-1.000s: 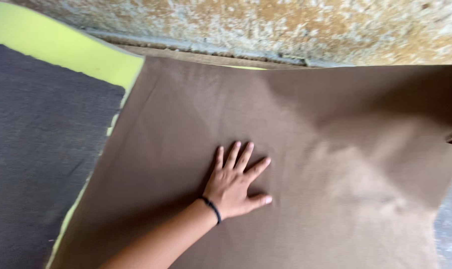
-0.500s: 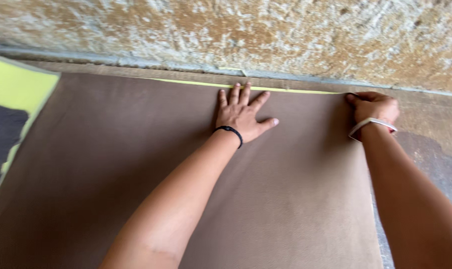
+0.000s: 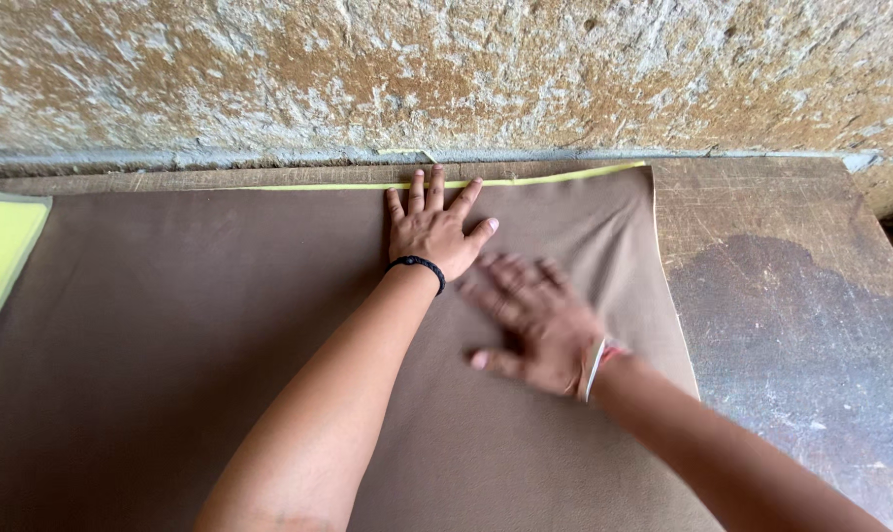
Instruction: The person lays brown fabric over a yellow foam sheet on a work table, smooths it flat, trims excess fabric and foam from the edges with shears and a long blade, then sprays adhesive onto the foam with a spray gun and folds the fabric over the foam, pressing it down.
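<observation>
1. One brown sheet [image 3: 220, 325] lies flat on the worn table [image 3: 781, 296], under both hands, its far edge at the left fingertips.
2. Left hand [image 3: 434, 232]: fingers spread, flat on it, gripping nothing.
3. Right hand [image 3: 530, 325]: blurry, looks open-palmed on the sheet.
4. One yellow strip [image 3: 564, 177] peeks out just past the fingertips.

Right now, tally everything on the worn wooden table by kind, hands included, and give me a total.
Bare hands: 2, left hand pressed flat, right hand blurred, on the sheet
Wristbands: 2, black band, pale band
Large brown fabric sheet: 1
Yellow-green foam layers: 2, thin edge strip, left slab
Total: 7
</observation>
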Demonstrator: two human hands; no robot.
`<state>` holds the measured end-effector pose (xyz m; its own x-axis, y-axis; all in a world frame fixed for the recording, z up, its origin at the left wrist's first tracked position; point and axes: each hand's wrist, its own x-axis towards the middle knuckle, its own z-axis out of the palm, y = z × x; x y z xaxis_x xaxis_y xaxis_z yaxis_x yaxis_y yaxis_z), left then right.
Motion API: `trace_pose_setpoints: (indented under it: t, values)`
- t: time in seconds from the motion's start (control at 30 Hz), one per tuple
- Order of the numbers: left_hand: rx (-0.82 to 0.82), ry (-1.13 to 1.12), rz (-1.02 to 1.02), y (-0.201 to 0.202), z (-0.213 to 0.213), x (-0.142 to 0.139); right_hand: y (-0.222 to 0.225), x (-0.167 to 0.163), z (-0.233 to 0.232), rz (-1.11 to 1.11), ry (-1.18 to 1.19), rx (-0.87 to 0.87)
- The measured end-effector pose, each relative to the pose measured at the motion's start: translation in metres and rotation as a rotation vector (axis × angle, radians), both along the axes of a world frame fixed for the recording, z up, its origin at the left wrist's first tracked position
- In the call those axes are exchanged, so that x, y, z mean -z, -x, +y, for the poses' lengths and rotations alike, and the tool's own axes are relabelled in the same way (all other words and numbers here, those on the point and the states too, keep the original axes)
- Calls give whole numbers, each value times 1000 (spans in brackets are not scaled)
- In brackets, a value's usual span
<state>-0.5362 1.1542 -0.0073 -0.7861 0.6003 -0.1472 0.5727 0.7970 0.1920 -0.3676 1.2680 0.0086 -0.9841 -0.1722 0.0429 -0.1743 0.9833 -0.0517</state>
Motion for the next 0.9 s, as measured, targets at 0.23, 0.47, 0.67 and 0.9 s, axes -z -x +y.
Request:
trace_pose_setpoints:
  t: [0.23, 0.47, 0.67, 0.9]
  values:
    - [1, -6, 24, -1, 3, 11, 45, 33, 108, -93, 48, 690]
    - [153, 45, 10, -57, -29, 0, 50, 32, 116, -44, 62, 802]
    - [128, -66, 56, -28, 8, 14, 9, 36, 46, -181, -31, 470]
    - [174, -124, 104, -64, 2, 17, 14, 42, 115, -24, 186, 809]
